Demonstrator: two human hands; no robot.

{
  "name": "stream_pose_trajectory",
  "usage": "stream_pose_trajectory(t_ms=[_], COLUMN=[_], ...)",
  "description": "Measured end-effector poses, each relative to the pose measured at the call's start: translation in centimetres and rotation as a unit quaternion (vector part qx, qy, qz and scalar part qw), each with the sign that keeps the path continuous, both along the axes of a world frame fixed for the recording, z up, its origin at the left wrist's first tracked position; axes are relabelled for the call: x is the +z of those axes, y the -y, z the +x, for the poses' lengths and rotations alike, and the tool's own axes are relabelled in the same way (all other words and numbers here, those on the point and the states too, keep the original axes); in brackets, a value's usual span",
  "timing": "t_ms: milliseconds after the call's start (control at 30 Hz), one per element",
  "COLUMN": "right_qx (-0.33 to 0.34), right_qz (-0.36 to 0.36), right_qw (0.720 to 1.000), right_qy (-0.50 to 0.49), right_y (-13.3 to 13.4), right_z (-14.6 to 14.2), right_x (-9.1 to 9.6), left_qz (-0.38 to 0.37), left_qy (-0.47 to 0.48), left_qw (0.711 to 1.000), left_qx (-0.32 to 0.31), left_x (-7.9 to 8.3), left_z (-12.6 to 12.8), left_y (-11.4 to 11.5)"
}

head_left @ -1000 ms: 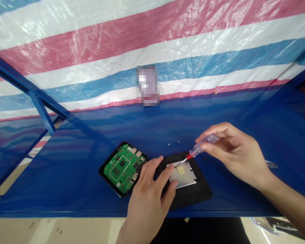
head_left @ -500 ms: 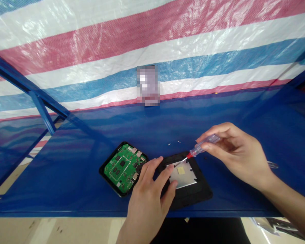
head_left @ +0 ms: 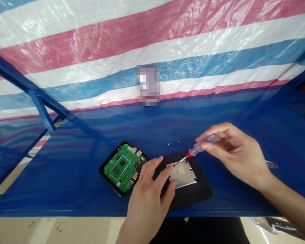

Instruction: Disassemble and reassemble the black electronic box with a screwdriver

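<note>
In my right hand (head_left: 240, 156) is a screwdriver (head_left: 202, 144) with a clear purple-tinted handle and a red collar. Its thin shaft slants down to the left, the tip at the upper left edge of a silver metal plate (head_left: 186, 178). That plate, with a pale yellow square pad (head_left: 180, 170) on it, lies on a black plastic cover (head_left: 202, 193). My left hand (head_left: 149, 193) rests with spread fingers on the cover and plate, beside the screwdriver tip. Left of it lies a black case (head_left: 101, 171) with a green circuit board (head_left: 114, 176) inside; the hand hides its right edge.
Two small screws (head_left: 169, 144) lie on the blue tabletop (head_left: 66, 173) beyond the cover. A clear object (head_left: 271, 164) is partly hidden behind my right wrist. A pixelated item (head_left: 148, 84) stands against the striped sheet (head_left: 104, 44). Blue metal frame bars (head_left: 42, 112) are at the left.
The screwdriver and my right fingers have shifted very slightly left. My left hand and the cover stay in place.
</note>
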State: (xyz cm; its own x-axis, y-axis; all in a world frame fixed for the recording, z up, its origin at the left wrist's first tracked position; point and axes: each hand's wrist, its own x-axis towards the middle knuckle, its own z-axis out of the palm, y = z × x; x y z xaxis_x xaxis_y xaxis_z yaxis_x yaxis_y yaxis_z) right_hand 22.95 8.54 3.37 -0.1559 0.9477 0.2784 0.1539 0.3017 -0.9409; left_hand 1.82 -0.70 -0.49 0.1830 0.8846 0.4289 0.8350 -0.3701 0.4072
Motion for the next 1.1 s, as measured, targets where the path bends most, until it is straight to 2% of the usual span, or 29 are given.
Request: stream_pose_trajectory(t_ms=[400, 567, 833, 1100], right_qx=[0.027, 0.019, -0.035, -0.024], right_qz=[0.003, 0.043, 0.129, 0.166], right_qw=[0.999, 0.999, 0.991, 0.986], right_qy=[-0.028, -0.027, -0.019, 0.001], right_y=[0.1, -0.1, -0.4, -0.4], right_z=[-0.2, 0.1, 0.9, 0.8], right_x=[0.2, 0.1, -0.3, -0.1], left_qz=[-0.008, -0.024, -0.048, -0.073], left_qy=[0.003, 0.016, 0.010, 0.011], left_qw=[1.000, 0.999, 0.999, 0.997], left_qx=[-0.001, 0.019, 0.020, 0.011], left_x=[0.0, 0.0, 0.0, 0.4], left_z=[-0.1, -0.1, -0.1, -0.1], left_y=[-0.1, 0.0, 0.1, 0.1])
